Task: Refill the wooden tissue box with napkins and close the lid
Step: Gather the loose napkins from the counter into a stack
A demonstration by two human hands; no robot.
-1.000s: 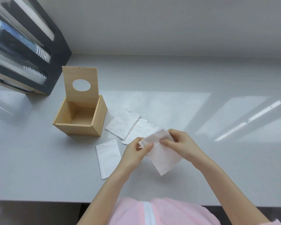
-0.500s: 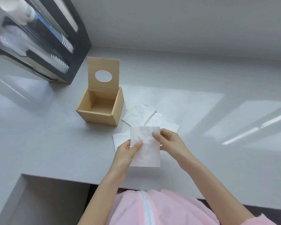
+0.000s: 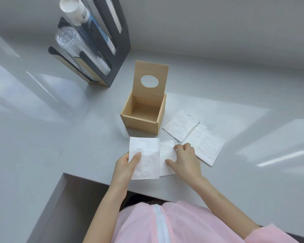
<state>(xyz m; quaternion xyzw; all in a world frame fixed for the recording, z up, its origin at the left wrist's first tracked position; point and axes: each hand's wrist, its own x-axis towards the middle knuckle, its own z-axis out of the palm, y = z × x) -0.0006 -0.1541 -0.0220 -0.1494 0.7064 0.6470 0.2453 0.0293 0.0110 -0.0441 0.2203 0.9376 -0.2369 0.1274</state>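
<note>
The wooden tissue box (image 3: 140,123) stands on the grey counter with nothing inside it. Its lid (image 3: 150,79), with an oval hole, is swung upright at the back. My left hand (image 3: 125,165) grips a white napkin (image 3: 146,159) by its left edge, just in front of the box. My right hand (image 3: 185,159) rests with spread fingers on a second napkin (image 3: 166,155) lying flat on the counter beside the held one. Further napkins lie to the right: one (image 3: 181,128) next to the box and overlapping ones (image 3: 206,148) behind my right hand.
A black cup dispenser (image 3: 102,41) with stacked paper and clear cups stands at the back left. The counter's front edge (image 3: 88,178) steps back in a notch at the lower left. A grey wall runs along the back.
My right hand let go of the held napkin and dropped onto the flat napkin on the counter. My left hand keeps the napkin alone. The view shifted, so the box appears further right.
</note>
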